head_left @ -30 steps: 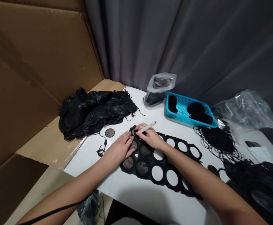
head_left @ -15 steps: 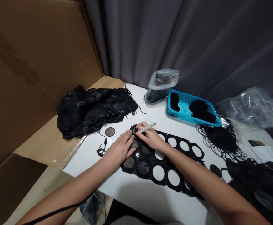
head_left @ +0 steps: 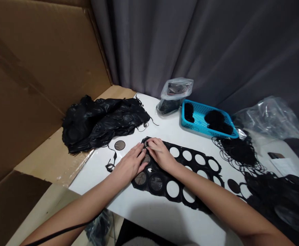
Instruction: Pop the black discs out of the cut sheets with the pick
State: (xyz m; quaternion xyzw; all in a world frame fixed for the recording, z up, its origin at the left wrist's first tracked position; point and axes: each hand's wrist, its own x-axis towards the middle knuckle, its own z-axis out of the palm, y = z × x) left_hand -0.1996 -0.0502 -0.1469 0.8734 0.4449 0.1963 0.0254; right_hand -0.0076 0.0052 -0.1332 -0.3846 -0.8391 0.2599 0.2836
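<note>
A black rubbery sheet (head_left: pixel 164 187) with rows of round openings lies on the white table. Its left-end circles hold dark translucent film; many others show white through them. My left hand (head_left: pixel 130 162) rests flat on the sheet's left end, fingers stretched. Closed around a thin pale stick-like tool (head_left: pixel 155 149), my right hand (head_left: pixel 162 157) presses at the far left corner circle, close to the left fingertips. The tool's tip is hidden by my fingers, so I cannot tell its kind. One loose dark disc (head_left: pixel 120 145) lies beyond my left hand, near a curled black scrap (head_left: pixel 110 167).
A heap of black sheets (head_left: pixel 103 119) sits at the back left beside a cardboard box wall (head_left: pixel 41 68). Behind are a clear bag (head_left: pixel 176 92) and a blue basket (head_left: pixel 197 131) with black pieces. Black rings (head_left: pixel 238 152) and more sheeting (head_left: pixel 288 201) lie right.
The tool in my right hand has tipped lower and its light rear end no longer sticks up. The right fingers have curled closer around the corner circle. My left hand stays in place.
</note>
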